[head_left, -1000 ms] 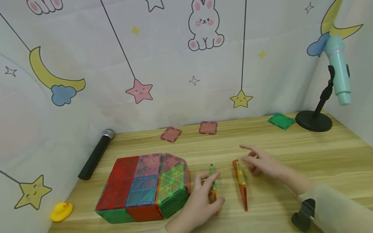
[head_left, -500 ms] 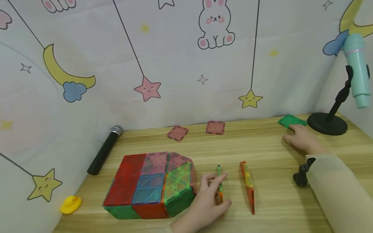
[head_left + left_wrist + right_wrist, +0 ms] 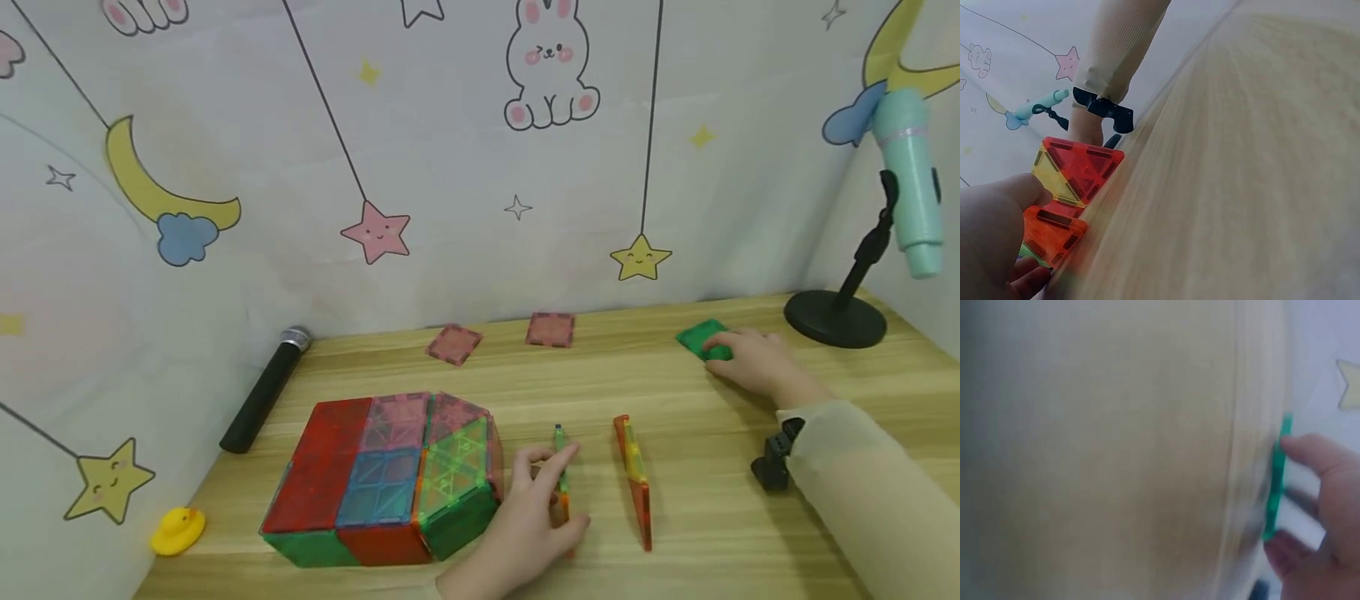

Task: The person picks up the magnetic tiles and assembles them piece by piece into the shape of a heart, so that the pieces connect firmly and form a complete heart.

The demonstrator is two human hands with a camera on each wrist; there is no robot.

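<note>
My left hand [image 3: 525,508] holds an upright strip of magnetic tiles [image 3: 561,467], green and orange, with fingers on one side and thumb on the other. Its orange tile [image 3: 1054,234] shows in the left wrist view. Just right of it stands a second upright strip of red and yellow tiles [image 3: 636,475]. My right hand [image 3: 761,362] has thumb and fingers on a green magnetic tile [image 3: 699,335] toward the back right; the right wrist view shows this green tile [image 3: 1277,475] edge-on between the fingertips. Left of my left hand sits a multicoloured box of joined tiles [image 3: 382,475].
Two pink tiles [image 3: 453,344] lie near the back edge. A black microphone [image 3: 266,387] and a yellow rubber duck [image 3: 177,531] are at the left. A mint microphone [image 3: 907,183] on a black stand [image 3: 836,318] is at the back right, before a printed cloth [image 3: 450,167].
My right hand has left the red and yellow strip, reached the green tile at the back right and drawn it left and nearer. My left hand stays at its strip.
</note>
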